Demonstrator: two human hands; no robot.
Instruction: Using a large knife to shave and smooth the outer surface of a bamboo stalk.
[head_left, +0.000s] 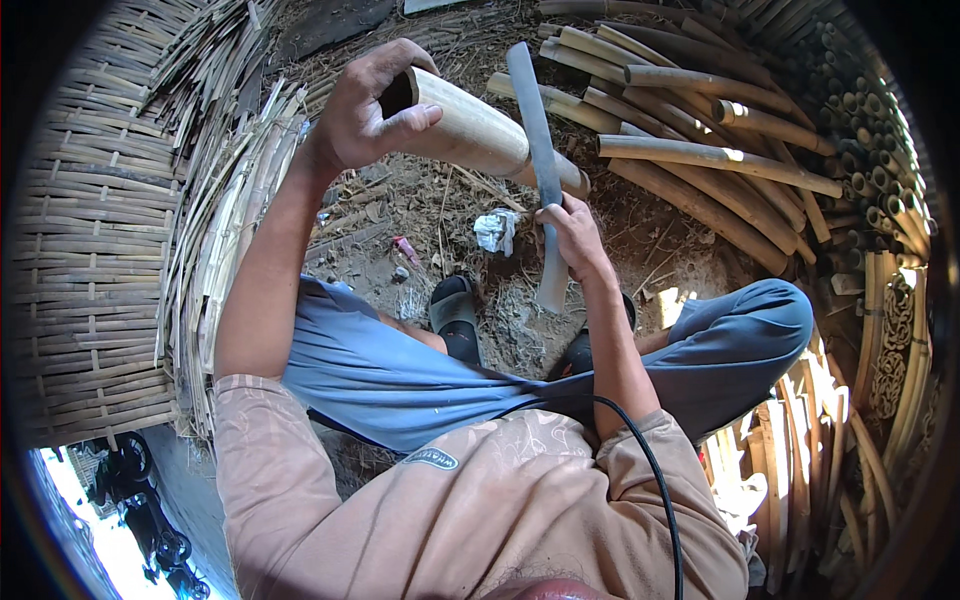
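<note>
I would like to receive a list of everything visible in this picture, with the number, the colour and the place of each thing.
bamboo tube: one, pale tan, left hand
long flat blade: one, grey, right hand
cut bamboo poles: many, tan, upper right
bamboo strips: many, pale, left
woven bamboo panel: one, brown, far left
crumpled white scrap: one, white, ground
small wrapper: one, pinkish, ground
ground: brown, littered, centre
motorcycles: count unclear, dark, lower left
cable: one, black, over shirt
shirt: one, tan, on person
trousers: one pair, blue, legs
footwear: two, dark, feet
hands: two, bare, upper centre
</note>
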